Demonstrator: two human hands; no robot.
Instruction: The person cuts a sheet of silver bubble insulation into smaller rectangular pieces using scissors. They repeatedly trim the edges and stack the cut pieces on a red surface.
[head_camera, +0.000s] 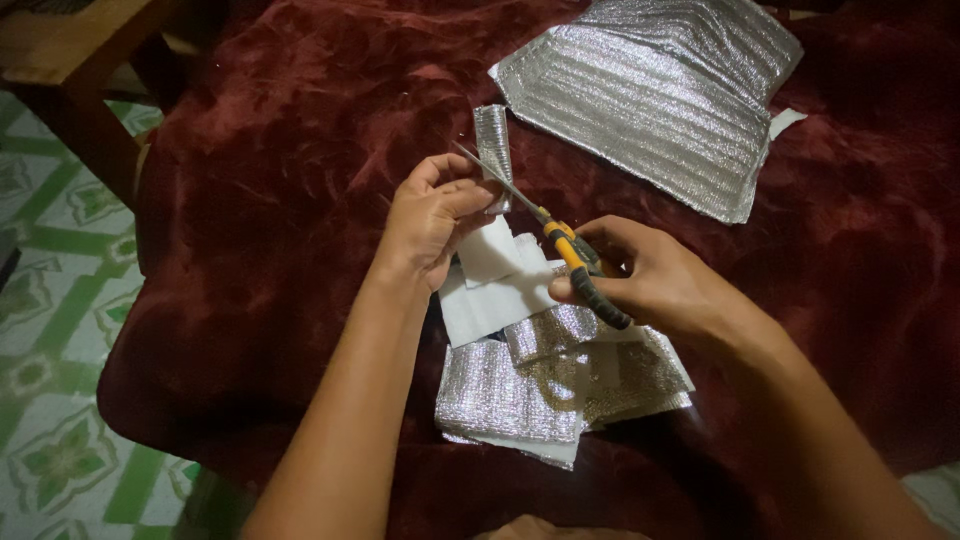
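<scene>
Now foil strip (493, 150) between left fingers (462, 200)

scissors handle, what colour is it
Yellow-orange and black scissors handle, seen in the head view.

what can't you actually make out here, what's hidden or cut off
Head view only:
- Scissors: finger loops hidden inside the right hand; blade tips blurred against the foil strip.
- Foil strip: lower end covered by the left hand.
- Cut pieces: overlapping, so their count is unclear.
- Big foil sheet: top cut off by the upper edge.
- Wooden furniture: cropped at the top-left corner.
</scene>
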